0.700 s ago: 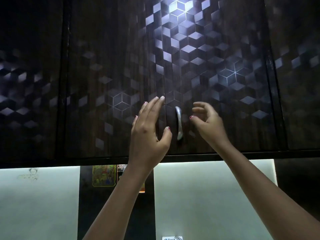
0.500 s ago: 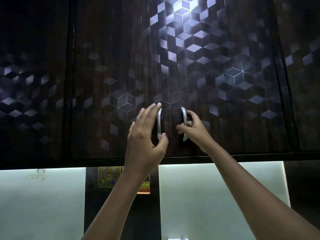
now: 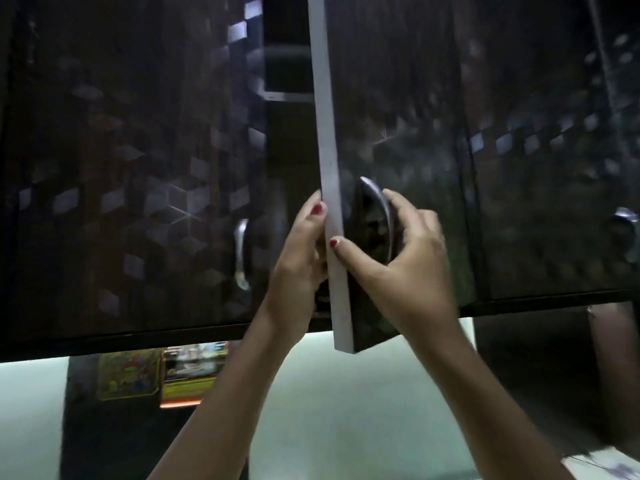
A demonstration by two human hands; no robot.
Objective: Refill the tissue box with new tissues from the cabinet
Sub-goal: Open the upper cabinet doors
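A dark overhead cabinet with a cube pattern fills the view. Its right door (image 3: 398, 133) stands partly swung out, showing its pale edge (image 3: 327, 150). My right hand (image 3: 401, 258) is shut on that door's curved metal handle (image 3: 379, 209), thumb against the pale edge. My left hand (image 3: 298, 258) reaches behind the edge and grips it from the inside. The left door (image 3: 138, 168) is closed, its metal handle (image 3: 241, 254) untouched. The gap between the doors is dark; a shelf edge (image 3: 287, 95) shows inside. No tissues or tissue box are visible.
Another closed door with a handle (image 3: 627, 223) sits at the far right. Below the cabinet are a pale lit wall (image 3: 346, 410), a dark vertical strip, and colourful stickers (image 3: 128, 375) at lower left.
The right door has swung open towards me under my right hand. My left hand moved off the left handle to the open door's edge. The camera view shifted left.
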